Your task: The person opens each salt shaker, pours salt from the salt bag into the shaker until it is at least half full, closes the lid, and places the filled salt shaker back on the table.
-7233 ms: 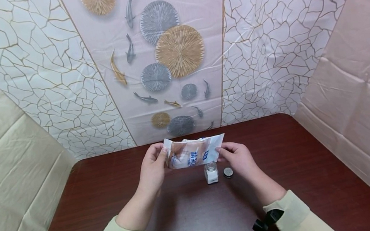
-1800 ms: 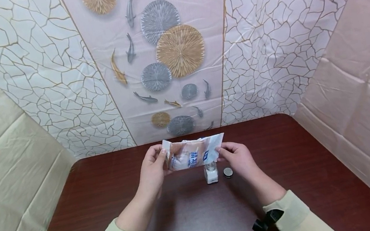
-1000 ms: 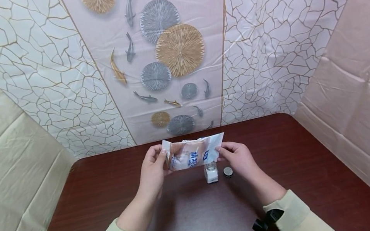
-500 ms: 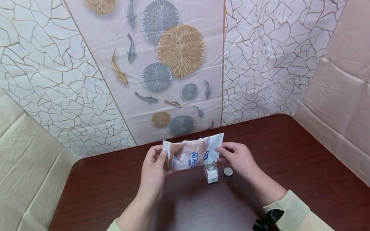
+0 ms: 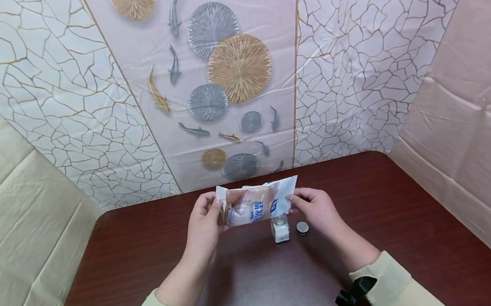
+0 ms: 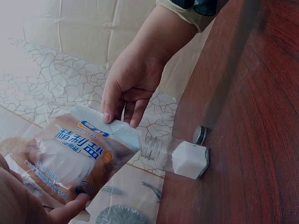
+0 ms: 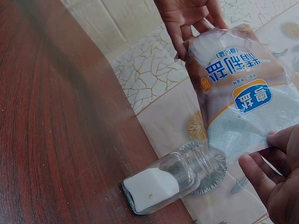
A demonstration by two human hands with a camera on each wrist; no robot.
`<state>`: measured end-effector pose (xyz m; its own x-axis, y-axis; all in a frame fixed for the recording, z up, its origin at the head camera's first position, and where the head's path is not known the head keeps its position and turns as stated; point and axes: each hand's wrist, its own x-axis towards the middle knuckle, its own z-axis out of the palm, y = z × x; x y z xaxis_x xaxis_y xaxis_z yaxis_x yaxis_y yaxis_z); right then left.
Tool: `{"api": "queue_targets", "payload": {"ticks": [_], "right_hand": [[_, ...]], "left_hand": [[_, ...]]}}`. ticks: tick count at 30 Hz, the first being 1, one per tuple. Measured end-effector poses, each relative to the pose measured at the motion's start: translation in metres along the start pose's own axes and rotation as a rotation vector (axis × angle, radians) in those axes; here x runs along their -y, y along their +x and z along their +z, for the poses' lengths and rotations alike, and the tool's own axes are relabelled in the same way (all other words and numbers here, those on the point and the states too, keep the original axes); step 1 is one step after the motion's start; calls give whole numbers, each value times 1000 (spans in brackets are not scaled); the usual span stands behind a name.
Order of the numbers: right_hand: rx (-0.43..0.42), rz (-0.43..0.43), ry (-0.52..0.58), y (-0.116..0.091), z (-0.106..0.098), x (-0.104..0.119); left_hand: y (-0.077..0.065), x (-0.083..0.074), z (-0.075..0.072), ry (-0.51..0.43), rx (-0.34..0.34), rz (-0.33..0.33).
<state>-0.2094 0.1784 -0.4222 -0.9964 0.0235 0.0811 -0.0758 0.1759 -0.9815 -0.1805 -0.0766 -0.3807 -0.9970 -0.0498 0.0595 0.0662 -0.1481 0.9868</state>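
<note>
Both hands hold a bag of salt (image 5: pixel 252 204) stretched sideways above the table. My left hand (image 5: pixel 203 226) grips its bottom end, thumb in front. My right hand (image 5: pixel 320 209) pinches the pale top end between thumb and fingers. Below that end stands a clear glass jar (image 5: pixel 280 231), upright and without its lid. White salt (image 7: pixel 152 186) fills roughly its lower half. In the right wrist view the bag's corner is at the jar's mouth (image 7: pixel 210 161); whether salt is flowing cannot be made out. A round dark lid (image 5: pixel 302 228) lies right of the jar.
The dark red wooden table (image 5: pixel 149 269) carries a few white specks near the jar, seen in the right wrist view. A patterned curtain (image 5: pixel 225 73) hangs behind the table's back edge, with beige cloth (image 5: pixel 469 118) along both sides.
Compared with the oldest frame, the left part of the bag sits very slightly lower. Over the last second the hands, bag, jar and lid stay practically still.
</note>
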Motion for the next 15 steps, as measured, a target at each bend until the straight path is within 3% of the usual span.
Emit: {"api": "queue_targets", "payload": {"ticks": [15], "right_hand": [[12, -21, -2, 0, 0, 1]], "left_hand": [[0, -1, -1, -4, 1, 0]]}}
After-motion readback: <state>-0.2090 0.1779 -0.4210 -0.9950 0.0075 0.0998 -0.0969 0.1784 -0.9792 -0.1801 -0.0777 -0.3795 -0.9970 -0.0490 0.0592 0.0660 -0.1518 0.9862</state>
